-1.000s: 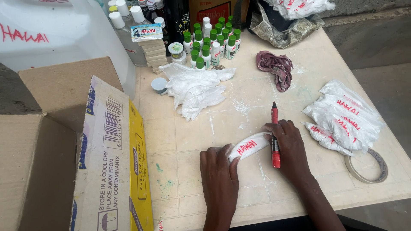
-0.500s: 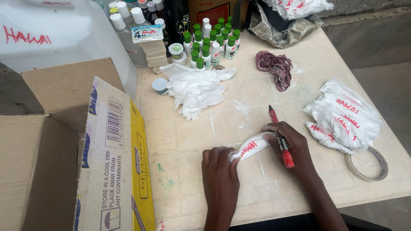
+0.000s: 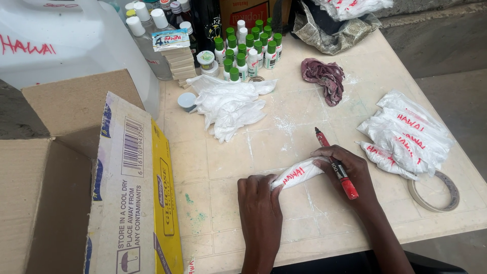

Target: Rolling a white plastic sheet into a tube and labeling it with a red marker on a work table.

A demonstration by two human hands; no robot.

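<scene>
A second earlier the marker [image 3: 336, 163] stood upright beside the pouch [image 3: 297, 173]; now it lay slanted across the right hand [image 3: 350, 170], tip off the pouch, red lettering apparently done. Low in the frame's centre, the left hand [image 3: 259, 198] pinched the pouch's near end and the right closed on its far end and the marker. Right of them lay lettered pouches [image 3: 406, 134]; farther up, bottles [image 3: 248, 48].

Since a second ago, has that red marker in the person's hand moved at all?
Yes. The red marker has tilted: its lower end has swung toward the tape ring, while the right hand grips it against the white packet.
</scene>
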